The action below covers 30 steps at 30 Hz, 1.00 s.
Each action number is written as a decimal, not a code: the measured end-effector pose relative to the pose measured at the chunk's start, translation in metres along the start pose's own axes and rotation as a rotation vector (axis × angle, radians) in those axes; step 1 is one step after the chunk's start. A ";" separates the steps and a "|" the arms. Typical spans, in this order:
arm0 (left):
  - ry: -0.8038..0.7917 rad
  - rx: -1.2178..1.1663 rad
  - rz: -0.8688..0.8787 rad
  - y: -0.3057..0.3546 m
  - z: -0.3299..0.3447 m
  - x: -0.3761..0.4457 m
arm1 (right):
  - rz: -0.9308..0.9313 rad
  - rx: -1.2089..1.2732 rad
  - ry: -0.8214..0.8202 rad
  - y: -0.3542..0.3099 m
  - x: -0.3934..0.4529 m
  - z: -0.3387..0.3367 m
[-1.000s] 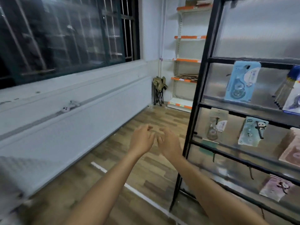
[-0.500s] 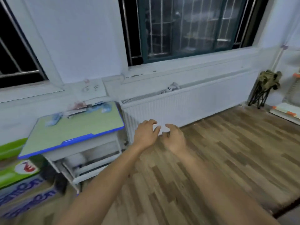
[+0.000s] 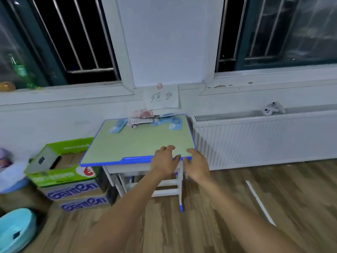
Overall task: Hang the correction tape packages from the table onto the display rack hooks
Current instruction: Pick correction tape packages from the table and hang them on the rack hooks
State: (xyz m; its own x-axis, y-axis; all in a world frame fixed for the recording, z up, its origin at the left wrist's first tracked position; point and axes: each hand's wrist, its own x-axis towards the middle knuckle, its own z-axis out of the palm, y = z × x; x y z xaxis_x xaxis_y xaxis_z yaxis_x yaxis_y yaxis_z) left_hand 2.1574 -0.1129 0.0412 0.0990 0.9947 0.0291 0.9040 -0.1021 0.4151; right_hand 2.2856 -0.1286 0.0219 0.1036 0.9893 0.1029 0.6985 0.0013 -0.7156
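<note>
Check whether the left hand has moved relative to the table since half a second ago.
Yes. The left hand sat right of the table, over the floor; now it overlaps the table's front edge. The camera turned too.

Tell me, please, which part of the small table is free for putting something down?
The green top of the table is bare between the packages along its far edge by the wall and the blue front rim. The left hand and right hand, both empty, show over the front right corner.

Green table (image 3: 138, 141) w/ tape pkgs (image 3: 145, 119) at back edge.
</note>
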 end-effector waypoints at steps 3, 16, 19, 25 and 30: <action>-0.028 0.011 -0.069 -0.015 0.000 0.054 | 0.003 0.007 -0.047 0.000 0.062 0.015; -0.160 0.058 -0.266 -0.106 0.007 0.235 | 0.129 0.001 -0.238 0.003 0.260 0.102; -0.181 0.058 -0.278 -0.135 0.005 0.284 | 0.169 0.013 -0.238 -0.002 0.303 0.131; -0.204 0.163 -0.239 -0.193 -0.004 0.379 | 0.275 -0.003 -0.208 -0.016 0.394 0.183; -0.209 0.238 -0.185 -0.238 0.012 0.429 | 0.253 -0.210 -0.138 -0.014 0.454 0.212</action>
State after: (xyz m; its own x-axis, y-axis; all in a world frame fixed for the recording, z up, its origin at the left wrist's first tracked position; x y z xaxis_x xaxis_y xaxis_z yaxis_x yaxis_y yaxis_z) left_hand 1.9900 0.3383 -0.0560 -0.0142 0.9747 -0.2231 0.9837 0.0537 0.1718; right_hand 2.1726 0.3515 -0.0683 0.2053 0.9648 -0.1640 0.7948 -0.2622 -0.5472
